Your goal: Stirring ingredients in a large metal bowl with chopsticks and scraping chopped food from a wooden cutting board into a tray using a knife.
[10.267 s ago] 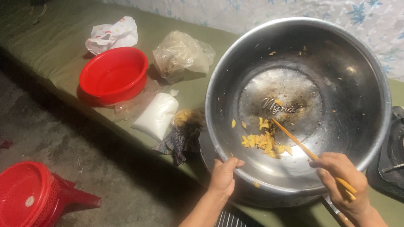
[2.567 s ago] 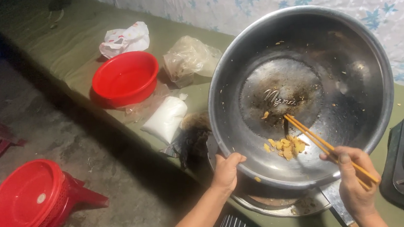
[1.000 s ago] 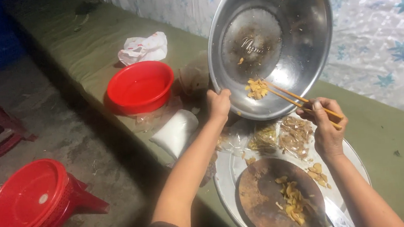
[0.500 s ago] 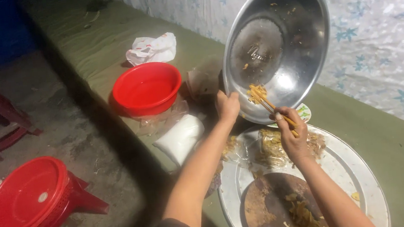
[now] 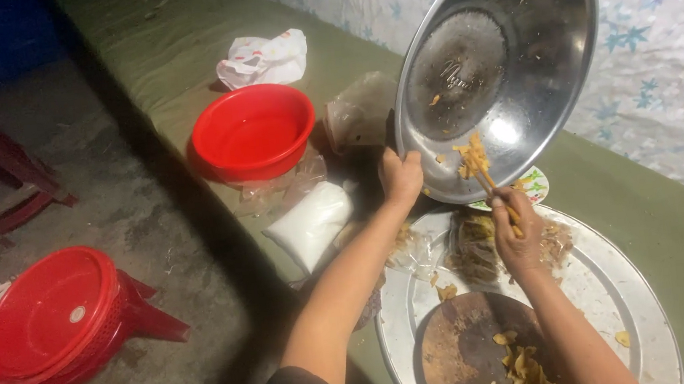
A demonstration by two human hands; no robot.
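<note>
Scraping step — left hand (image 5: pixel 401 177) grips tilted steel bowl (image 5: pixel 506 56); right hand (image 5: pixel 517 233) grips chopsticks (image 5: pixel 489 183), raking scraps toward round tray (image 5: pixel 623 289) — needs downward strokes.

A white filled plastic bag (image 5: pixel 311 223) lies at eight o'clock of the frame's centre. A clear crumpled bag (image 5: pixel 361 112) sits at twelve; a white printed one (image 5: pixel 264 57) at eleven.

Bowl (image 5: pixel 506 65) now tipped steeply on edge, earlier flat over tray (image 5: pixel 623 289). Left hand (image 5: pixel 401 175) grips lower rim. Right hand (image 5: pixel 517 229) moved chopsticks (image 5: pixel 489 185) and scraps toward rim.
</note>
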